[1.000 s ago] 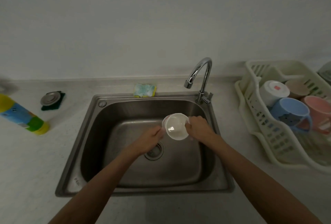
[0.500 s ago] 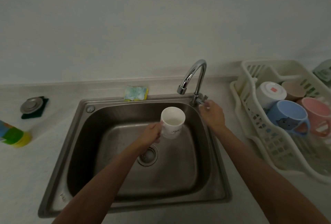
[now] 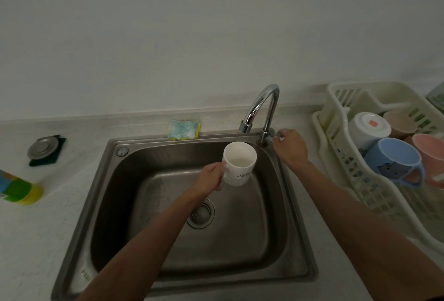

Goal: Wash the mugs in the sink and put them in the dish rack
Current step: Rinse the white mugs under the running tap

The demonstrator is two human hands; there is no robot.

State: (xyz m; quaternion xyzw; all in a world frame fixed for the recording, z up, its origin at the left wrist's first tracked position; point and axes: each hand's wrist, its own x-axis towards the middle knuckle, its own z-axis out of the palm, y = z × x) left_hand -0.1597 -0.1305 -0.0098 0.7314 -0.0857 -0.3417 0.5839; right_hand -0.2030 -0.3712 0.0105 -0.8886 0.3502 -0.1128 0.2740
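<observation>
My left hand [image 3: 211, 176] grips a white mug [image 3: 238, 165] by its left side and holds it upright over the steel sink [image 3: 113, 180], just below the faucet spout [image 3: 260, 106]. No water stream shows from the spout. My right hand [image 3: 289, 146] is at the faucet's base, its fingers curled on the handle [image 3: 271, 137]. In the cream dish rack [image 3: 336, 156] at the right lie a white mug [image 3: 368, 130], a blue mug [image 3: 394, 160], a pink mug [image 3: 430, 156] and a tan mug [image 3: 400, 121].
A blue-and-yellow sponge [image 3: 183, 129] lies on the sink's back rim. The drain [image 3: 200, 214] is in the basin's middle. On the left counter sit a metal drain stopper [image 3: 42, 148] on a dark pad and a dish soap bottle [image 3: 19, 189].
My right hand left the mug and moved up to the faucet handle. My left hand raised the mug and turned it upright under the spout.
</observation>
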